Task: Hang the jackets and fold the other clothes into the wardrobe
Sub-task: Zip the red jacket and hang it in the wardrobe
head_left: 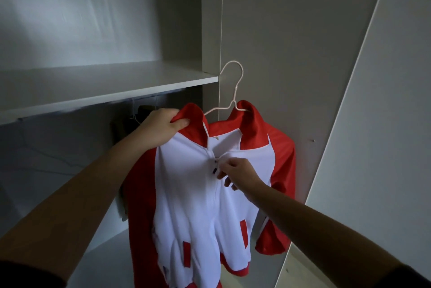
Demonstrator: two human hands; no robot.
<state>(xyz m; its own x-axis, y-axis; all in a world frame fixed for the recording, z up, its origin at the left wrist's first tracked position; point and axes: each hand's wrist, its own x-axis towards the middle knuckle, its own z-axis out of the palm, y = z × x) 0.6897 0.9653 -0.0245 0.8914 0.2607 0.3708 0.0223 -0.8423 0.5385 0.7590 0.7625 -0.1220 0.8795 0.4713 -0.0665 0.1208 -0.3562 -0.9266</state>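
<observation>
The red-and-white jacket sits on a white wire hanger, held up just below and to the right of the wardrobe shelf. Of the two hands, the left hand grips the red collar right under the shelf's front edge. The right hand, lower down, pinches the zipper pull at the chest. Beneath the shelf, behind the left hand, hangs a dark garment.

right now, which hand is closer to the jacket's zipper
Right. The right hand pinches the zipper at mid-chest on the jacket. The left hand is up and to the left of it, gripping the red collar.
</observation>
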